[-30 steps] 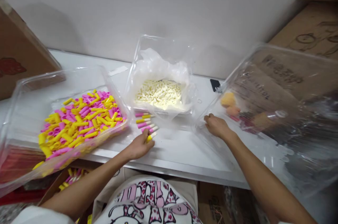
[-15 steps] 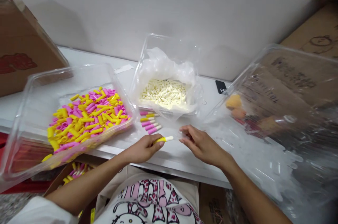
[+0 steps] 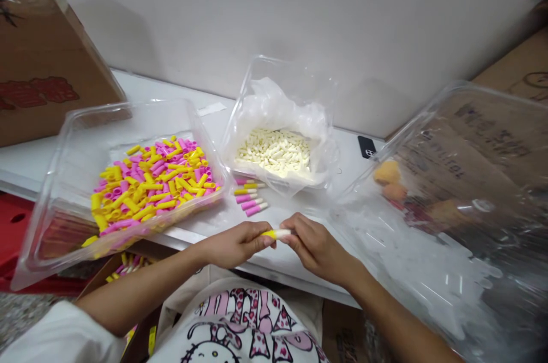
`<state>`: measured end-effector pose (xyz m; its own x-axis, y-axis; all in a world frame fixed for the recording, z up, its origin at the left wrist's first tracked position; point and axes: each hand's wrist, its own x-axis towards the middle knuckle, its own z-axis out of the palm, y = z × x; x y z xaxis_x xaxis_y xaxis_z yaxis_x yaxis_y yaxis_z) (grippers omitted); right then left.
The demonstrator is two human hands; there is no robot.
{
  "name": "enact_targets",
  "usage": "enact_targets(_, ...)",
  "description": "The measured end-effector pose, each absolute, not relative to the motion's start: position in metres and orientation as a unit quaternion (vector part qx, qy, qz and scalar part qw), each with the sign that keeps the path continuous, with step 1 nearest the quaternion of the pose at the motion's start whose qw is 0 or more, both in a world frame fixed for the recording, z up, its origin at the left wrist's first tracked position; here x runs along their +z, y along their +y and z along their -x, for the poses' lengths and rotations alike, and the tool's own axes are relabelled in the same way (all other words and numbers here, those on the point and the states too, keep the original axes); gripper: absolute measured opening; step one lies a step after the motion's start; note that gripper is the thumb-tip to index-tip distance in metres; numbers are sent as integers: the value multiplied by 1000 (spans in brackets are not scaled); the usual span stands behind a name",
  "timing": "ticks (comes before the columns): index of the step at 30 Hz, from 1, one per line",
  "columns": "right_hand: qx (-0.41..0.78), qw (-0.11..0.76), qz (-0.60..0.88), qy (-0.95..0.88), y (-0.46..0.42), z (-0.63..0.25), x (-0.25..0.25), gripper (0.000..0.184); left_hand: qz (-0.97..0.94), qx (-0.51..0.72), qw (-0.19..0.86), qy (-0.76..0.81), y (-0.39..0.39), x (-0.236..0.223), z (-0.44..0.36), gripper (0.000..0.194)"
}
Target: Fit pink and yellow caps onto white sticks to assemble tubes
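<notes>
- Lower centre of the frame: the left hand (image 3: 233, 245) is gripping a slim yellow-and-white stick (image 3: 276, 234) by its yellow end, the right hand (image 3: 315, 247) pinching its white end.
- Centre: pink-and-white sticks (image 3: 256, 210) are lying on the white table (image 3: 180, 92).

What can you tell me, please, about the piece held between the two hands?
The piece is a short, slim stick with a yellow, plastic-looking part and a white part end to end. It is roughly level and appears over the table. The left hand grips the yellow part, the right hand the white; fingers hide its ends.
</notes>
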<state>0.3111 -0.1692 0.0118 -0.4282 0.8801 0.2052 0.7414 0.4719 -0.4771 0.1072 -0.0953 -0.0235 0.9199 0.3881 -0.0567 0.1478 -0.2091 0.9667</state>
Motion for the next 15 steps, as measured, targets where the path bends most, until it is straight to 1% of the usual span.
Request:
enact_targets(2, 138, 212, 519, -817, -170, -302, 8, 21, -849, 145, 476, 180, -99, -25, -110, 34)
enact_targets(3, 149, 211, 551, -794, -170, -298, 6, 26, -882, 161, 404, 183, -101, -27, -111, 33)
enact_targets(5, 236, 205, 610, -728, -168, -292, 1, 36, -933, 163, 264, 183, -102, -36, -114, 31)
enact_targets(7, 357, 193, 636, -656, -163, -289, -7, 45, -961, 143, 161, 173, -100, -48, -116, 30)
enact_targets(9, 432, 178, 631, -619, -158, -290, -17, 49, -972, 120, 121, 163, -94, -60, -115, 29)
enact_targets(10, 434, 169, 631, -621, -155, -293, -23, 49, -973, 112, 119, 164, -91, -66, -115, 28)
enact_targets(12, 371, 144, 644, -654, -149, -299, -35, 43, -967, 113, 125, 190, -82, -79, -114, 26)
enact_targets(15, 232, 87, 673, -697, -144, -309, -51, 28, -945, 139, 108, 277, -70, -100, -118, 23)
